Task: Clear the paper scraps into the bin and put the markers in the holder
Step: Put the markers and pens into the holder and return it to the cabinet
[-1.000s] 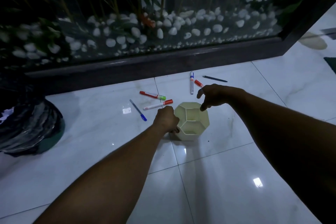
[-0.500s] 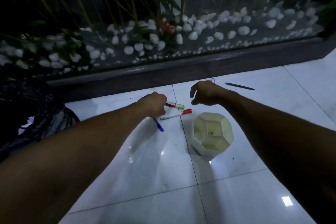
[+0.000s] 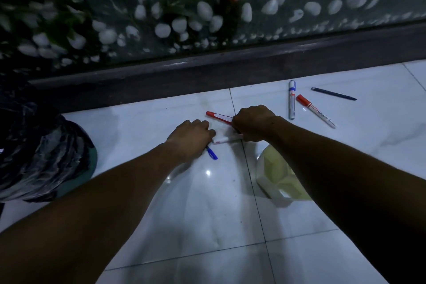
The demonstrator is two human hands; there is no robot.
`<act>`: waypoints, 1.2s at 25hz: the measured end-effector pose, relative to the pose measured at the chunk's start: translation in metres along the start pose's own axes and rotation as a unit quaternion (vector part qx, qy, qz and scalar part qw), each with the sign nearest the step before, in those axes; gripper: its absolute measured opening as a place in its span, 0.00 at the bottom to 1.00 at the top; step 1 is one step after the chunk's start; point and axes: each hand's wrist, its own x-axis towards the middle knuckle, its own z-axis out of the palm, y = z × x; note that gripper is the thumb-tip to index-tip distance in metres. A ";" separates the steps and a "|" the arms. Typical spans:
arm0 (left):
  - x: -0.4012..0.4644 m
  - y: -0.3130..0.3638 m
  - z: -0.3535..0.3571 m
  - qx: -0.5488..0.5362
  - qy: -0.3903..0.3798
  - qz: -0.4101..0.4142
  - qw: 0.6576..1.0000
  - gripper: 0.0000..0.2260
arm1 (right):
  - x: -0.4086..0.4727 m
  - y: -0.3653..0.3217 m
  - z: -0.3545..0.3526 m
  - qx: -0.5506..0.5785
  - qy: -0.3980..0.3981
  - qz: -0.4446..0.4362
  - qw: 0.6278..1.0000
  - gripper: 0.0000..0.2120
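Left hand (image 3: 192,137) lies knuckles-up on the floor (image 3: 207,203) over a blue pen (image 3: 211,152); whether its grip has closed on the pen cannot be told. Right hand (image 3: 253,123) grip is curled round a red marker (image 3: 217,116), with a white marker (image 3: 227,139) at its fingers. Holder (image 3: 276,176) sits under the right forearm; blue-capped marker (image 3: 291,99), red-capped marker (image 3: 314,110) and dark pen (image 3: 333,93) lie toward the floor's far right; bin bag (image 3: 41,154) at left edge.
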 end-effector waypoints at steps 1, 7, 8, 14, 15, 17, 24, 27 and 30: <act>0.000 0.000 0.001 -0.003 0.005 0.001 1.000 0.13 | 0.002 0.000 0.000 0.004 -0.003 0.000 1.000 0.14; -0.015 -0.006 -0.006 -0.150 0.012 -0.084 0.985 0.07 | -0.005 0.015 -0.008 0.106 0.025 0.032 0.993 0.13; -0.018 -0.006 -0.010 -0.199 0.014 -0.115 0.973 0.07 | -0.010 0.018 -0.014 0.126 0.042 0.041 0.990 0.12; -0.018 0.010 -0.071 -0.464 0.093 -0.137 0.870 0.05 | -0.075 0.067 -0.055 0.226 0.129 0.082 0.962 0.06; -0.015 0.015 -0.081 -0.492 0.103 -0.120 0.856 0.05 | -0.089 0.077 -0.058 0.228 0.136 0.084 0.961 0.06; -0.013 0.031 -0.100 -0.559 0.101 -0.078 0.819 0.06 | -0.120 0.093 -0.062 0.232 0.135 0.095 0.959 0.06; -0.012 0.089 -0.128 -0.542 0.059 0.001 0.839 0.05 | -0.183 0.112 -0.065 0.295 0.041 0.107 0.949 0.03; -0.016 0.101 -0.122 -0.485 0.044 -0.004 0.874 0.05 | -0.187 0.109 -0.061 0.233 0.007 0.109 0.966 0.03; -0.021 0.108 -0.111 -0.462 0.027 -0.011 0.886 0.05 | -0.182 0.102 -0.058 0.160 -0.006 0.105 0.982 0.01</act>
